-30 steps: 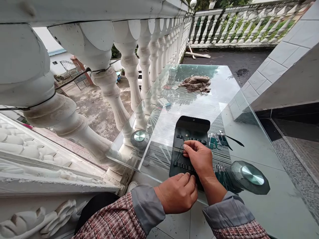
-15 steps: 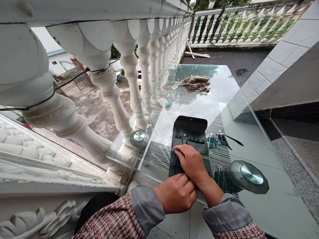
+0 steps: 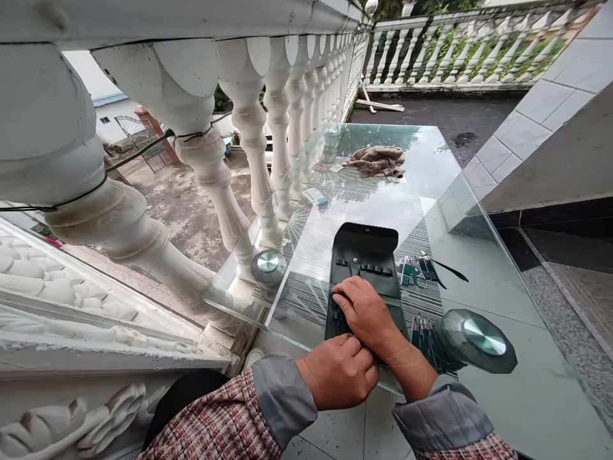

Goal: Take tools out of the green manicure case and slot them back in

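Note:
A black case (image 3: 366,239) with a row of elastic loops lies unfolded on a glass table (image 3: 306,255). My right hand (image 3: 368,313) reaches over its middle, fingers pinched on a slim dark tool (image 3: 336,316) along the case's left side. Below it, my left hand (image 3: 338,374) is closed at the case's near edge; its fingertips are hidden. Right of the case lie small metal tools (image 3: 416,271), scissors among them, and a thin black-handled tool (image 3: 450,267). Nearer to me, a bundle of slim metal tools (image 3: 427,342) rests beside my right wrist.
Round metal-topped table supports (image 3: 479,338) show under the glass at right and left. A crumpled brown cloth (image 3: 378,161) and a small box (image 3: 315,197) lie farther back. A white balustrade (image 3: 249,128) runs along the left; a tiled wall (image 3: 531,115) stands at right.
My right hand has shifted very slightly up and left over the case, its wrist turning a little. My left hand stays nearly where it was.

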`<state>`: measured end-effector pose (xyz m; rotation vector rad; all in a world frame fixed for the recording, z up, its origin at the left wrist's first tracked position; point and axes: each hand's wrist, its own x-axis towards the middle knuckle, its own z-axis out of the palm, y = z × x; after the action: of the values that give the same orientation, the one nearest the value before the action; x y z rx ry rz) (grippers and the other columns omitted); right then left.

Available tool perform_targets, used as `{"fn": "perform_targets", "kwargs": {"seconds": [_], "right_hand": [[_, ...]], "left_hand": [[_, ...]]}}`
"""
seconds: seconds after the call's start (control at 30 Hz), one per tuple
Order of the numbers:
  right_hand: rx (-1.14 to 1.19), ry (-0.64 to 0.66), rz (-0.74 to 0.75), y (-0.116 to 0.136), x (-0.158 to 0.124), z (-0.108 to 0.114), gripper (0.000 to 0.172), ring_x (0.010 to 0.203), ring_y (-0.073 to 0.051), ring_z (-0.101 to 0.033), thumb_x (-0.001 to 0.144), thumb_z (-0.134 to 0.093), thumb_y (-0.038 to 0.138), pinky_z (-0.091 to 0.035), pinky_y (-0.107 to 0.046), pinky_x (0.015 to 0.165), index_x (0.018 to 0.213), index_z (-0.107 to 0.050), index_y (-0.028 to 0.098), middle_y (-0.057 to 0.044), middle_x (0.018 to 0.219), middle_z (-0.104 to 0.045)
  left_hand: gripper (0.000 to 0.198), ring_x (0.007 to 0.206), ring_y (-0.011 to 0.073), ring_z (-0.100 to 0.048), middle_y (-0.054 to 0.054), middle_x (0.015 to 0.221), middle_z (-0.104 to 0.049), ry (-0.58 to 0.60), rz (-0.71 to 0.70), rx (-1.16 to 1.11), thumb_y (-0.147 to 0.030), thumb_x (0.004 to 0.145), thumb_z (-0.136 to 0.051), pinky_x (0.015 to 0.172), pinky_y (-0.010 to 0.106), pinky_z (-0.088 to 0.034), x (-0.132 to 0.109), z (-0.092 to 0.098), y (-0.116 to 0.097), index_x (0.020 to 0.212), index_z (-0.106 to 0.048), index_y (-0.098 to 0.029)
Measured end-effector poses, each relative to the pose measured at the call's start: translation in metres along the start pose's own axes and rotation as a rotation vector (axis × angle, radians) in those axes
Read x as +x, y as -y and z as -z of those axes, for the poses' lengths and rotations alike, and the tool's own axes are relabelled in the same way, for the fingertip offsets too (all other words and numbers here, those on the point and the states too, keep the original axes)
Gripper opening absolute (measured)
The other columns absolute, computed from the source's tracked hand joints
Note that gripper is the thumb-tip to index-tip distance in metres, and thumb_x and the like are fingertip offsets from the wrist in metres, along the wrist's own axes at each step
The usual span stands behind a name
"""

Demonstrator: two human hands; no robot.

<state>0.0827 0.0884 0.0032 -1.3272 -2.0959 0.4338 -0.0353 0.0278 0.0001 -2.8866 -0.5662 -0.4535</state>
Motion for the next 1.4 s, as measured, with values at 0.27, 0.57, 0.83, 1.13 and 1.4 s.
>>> {"fn": "perform_targets", "kwargs": {"seconds": [0.27, 0.57, 0.83, 1.13, 1.4], "right_hand": [[0.142, -0.381, -0.180, -0.021, -0.008, 0.049, 0.025, 0.091, -0.019, -0.056, 0.084, -0.047, 0.034, -0.044, -0.036, 0.082, 0.097, -0.062, 0.020, -0.007, 0.097, -0.061], [-0.077, -0.286, -0.431, -0.054, -0.049, 0.089, 0.027, 0.070, -0.017, -0.057, 0.078, -0.047, 0.043, -0.042, -0.029, 0.066, 0.074, -0.062, 0.021, -0.003, 0.075, -0.064], [-0.281, -0.017, -0.344, -0.053, -0.072, 0.082, 0.024, 0.066, -0.017, -0.053, 0.079, -0.052, 0.041, -0.035, -0.027, 0.057, 0.064, -0.052, 0.022, -0.001, 0.070, -0.058], [-0.331, 0.048, -0.357, -0.053, -0.082, 0.087, 0.011, 0.071, -0.017, -0.054, 0.073, -0.060, 0.034, -0.036, -0.027, 0.057, 0.070, -0.058, 0.023, 0.000, 0.073, -0.058], [-0.384, 0.083, -0.471, -0.046, -0.083, 0.088, 0.015, 0.064, -0.016, -0.054, 0.075, -0.055, 0.029, -0.031, -0.026, 0.052, 0.063, -0.060, 0.022, -0.001, 0.068, -0.059]], "left_hand": [[0.025, 0.098, 0.0255, -0.060, 0.018, 0.109, -0.061, -0.161, -0.043, 0.194, -0.016, 0.089, -0.042, 0.082, 0.036, -0.047, -0.004, -0.001, 0.000, 0.103, -0.059, -0.004], [0.025, 0.093, 0.0243, -0.062, 0.019, 0.107, -0.063, -0.151, -0.035, 0.223, -0.012, 0.088, -0.041, 0.078, 0.036, -0.050, -0.002, -0.001, 0.001, 0.103, -0.059, -0.005], [0.024, 0.093, 0.0230, -0.062, 0.019, 0.106, -0.062, -0.148, -0.024, 0.239, -0.011, 0.088, -0.040, 0.079, 0.036, -0.049, 0.001, -0.002, 0.002, 0.103, -0.059, -0.005], [0.026, 0.094, 0.0236, -0.061, 0.019, 0.107, -0.062, -0.129, -0.052, 0.254, -0.012, 0.089, -0.041, 0.079, 0.036, -0.049, 0.001, -0.001, 0.003, 0.106, -0.058, -0.005], [0.026, 0.095, 0.0235, -0.061, 0.019, 0.108, -0.062, -0.116, -0.052, 0.273, -0.014, 0.089, -0.041, 0.079, 0.036, -0.049, 0.000, -0.003, 0.003, 0.106, -0.058, -0.005]]}}
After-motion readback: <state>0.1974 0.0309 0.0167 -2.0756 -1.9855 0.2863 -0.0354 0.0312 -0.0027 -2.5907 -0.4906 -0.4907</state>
